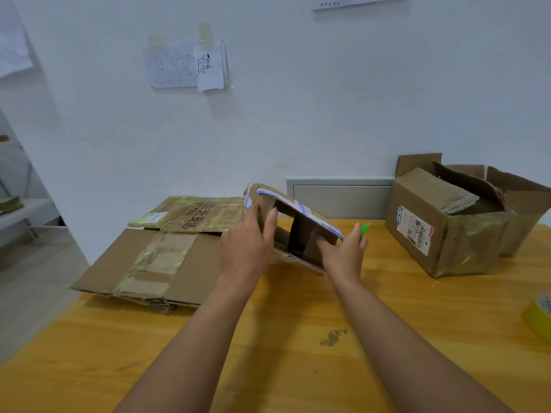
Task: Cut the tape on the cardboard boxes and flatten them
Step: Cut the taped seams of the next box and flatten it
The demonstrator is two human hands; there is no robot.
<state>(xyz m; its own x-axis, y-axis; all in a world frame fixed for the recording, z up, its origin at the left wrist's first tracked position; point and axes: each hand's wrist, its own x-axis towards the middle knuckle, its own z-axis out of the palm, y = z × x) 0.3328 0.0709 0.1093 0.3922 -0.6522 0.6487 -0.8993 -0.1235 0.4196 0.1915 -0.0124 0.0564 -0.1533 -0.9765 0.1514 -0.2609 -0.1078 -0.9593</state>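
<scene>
Cardboard, small box (293,231), half collapsed between both hands, raised off the table.
Left hand (247,245) grips its left flap, thumb inside; right hand (343,251) pinches the lower edge, a green cutter (364,228) tucked in its fingers. Best pressed along the creases, blade kept outward. Flattened boxes (155,257) left of the hands; open box (447,222) and yellow tape roll (540,314) right; wooden table (298,338), white wall (298,99).

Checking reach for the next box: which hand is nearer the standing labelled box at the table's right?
Right. The right hand, holding the small box and a green cutter, sits just left of the labelled box; the left hand grips the small box's far left end.
</scene>
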